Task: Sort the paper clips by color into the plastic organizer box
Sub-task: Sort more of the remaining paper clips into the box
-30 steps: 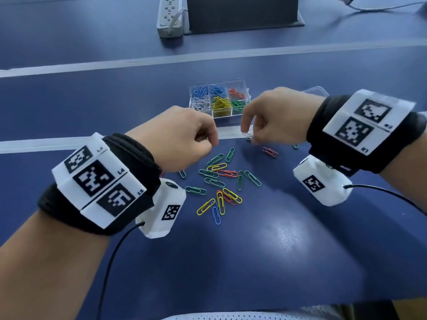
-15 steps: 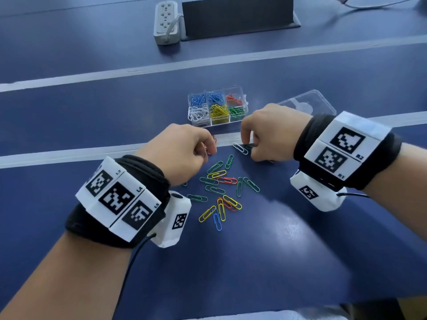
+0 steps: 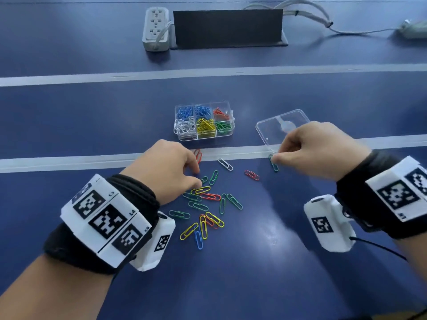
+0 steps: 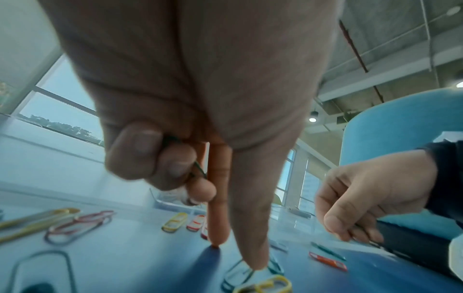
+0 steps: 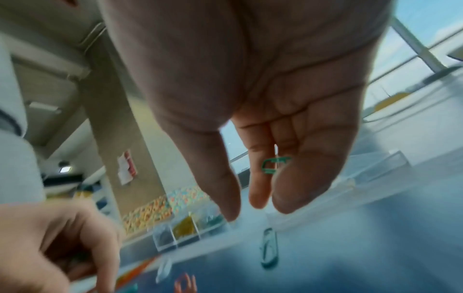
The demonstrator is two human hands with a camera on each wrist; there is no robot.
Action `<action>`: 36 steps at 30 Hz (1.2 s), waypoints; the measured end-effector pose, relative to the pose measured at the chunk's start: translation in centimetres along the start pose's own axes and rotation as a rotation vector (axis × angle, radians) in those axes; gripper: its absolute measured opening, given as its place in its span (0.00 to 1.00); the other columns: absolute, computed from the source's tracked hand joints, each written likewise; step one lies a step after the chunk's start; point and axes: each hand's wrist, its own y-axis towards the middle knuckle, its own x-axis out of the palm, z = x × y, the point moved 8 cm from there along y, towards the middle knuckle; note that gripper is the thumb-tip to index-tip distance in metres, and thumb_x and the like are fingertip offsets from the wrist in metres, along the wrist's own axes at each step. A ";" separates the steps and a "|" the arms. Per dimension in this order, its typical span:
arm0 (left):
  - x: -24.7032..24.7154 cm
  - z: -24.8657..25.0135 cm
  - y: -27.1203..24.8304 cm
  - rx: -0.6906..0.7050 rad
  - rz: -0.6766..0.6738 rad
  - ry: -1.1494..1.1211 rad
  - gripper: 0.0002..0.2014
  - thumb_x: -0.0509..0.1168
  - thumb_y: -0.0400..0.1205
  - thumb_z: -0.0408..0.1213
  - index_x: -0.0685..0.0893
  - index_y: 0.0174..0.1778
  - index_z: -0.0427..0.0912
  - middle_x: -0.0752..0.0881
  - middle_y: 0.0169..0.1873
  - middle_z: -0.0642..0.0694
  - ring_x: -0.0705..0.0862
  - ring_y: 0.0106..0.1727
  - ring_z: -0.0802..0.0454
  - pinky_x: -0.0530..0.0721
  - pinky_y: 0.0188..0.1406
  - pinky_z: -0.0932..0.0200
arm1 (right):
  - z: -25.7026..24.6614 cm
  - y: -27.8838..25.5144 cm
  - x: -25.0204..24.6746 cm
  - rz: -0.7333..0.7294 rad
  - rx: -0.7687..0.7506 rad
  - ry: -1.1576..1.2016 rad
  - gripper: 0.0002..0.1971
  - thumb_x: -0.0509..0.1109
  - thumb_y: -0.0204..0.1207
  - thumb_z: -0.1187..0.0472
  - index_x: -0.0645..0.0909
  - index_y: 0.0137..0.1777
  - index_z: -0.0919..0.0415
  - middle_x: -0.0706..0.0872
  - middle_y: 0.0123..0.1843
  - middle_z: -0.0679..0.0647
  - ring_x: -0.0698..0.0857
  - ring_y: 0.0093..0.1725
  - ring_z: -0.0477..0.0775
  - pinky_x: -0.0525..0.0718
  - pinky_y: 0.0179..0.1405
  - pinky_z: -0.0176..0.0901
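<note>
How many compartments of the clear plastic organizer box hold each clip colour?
Blue paper clips: 2
Red paper clips: 1
White paper clips: 1
Yellow paper clips: 1
Green paper clips: 1
Total: 6 compartments, all filled, in the clear plastic organizer box.

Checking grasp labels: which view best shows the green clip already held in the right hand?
Right wrist: the green clip sits plainly between curled fingers of the right hand. Head view shows only the hand's back, hiding it. Left wrist view shows that fist, no clear clip.
</note>
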 end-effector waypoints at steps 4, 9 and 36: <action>0.3 0.9 0.3 -0.021 -0.014 0.014 0.04 0.72 0.73 0.43 0.90 0.39 0.48 0.82 0.29 0.56 0.84 0.42 0.52 0.80 0.42 0.62 | -1.3 0.3 1.4 0.016 -0.072 -0.146 0.07 0.74 0.68 0.55 0.89 0.39 0.57 0.90 0.41 0.55 0.84 0.47 0.55 0.84 0.47 0.45; 0.6 1.5 0.3 -0.027 -0.043 0.010 0.05 0.68 0.74 0.38 0.88 0.35 0.47 0.84 0.30 0.52 0.85 0.42 0.50 0.80 0.41 0.61 | -2.8 0.3 2.5 0.000 -0.151 -0.211 0.06 0.69 0.68 0.63 0.87 0.42 0.57 0.88 0.43 0.57 0.84 0.49 0.62 0.84 0.48 0.46; 0.9 2.1 0.5 0.037 -0.074 0.051 0.02 0.67 0.72 0.38 0.81 0.34 0.49 0.85 0.37 0.49 0.83 0.42 0.47 0.74 0.37 0.61 | -7.0 -3.2 7.2 -0.197 -0.334 -0.278 0.11 0.65 0.70 0.56 0.83 0.45 0.62 0.85 0.42 0.58 0.84 0.47 0.64 0.86 0.44 0.49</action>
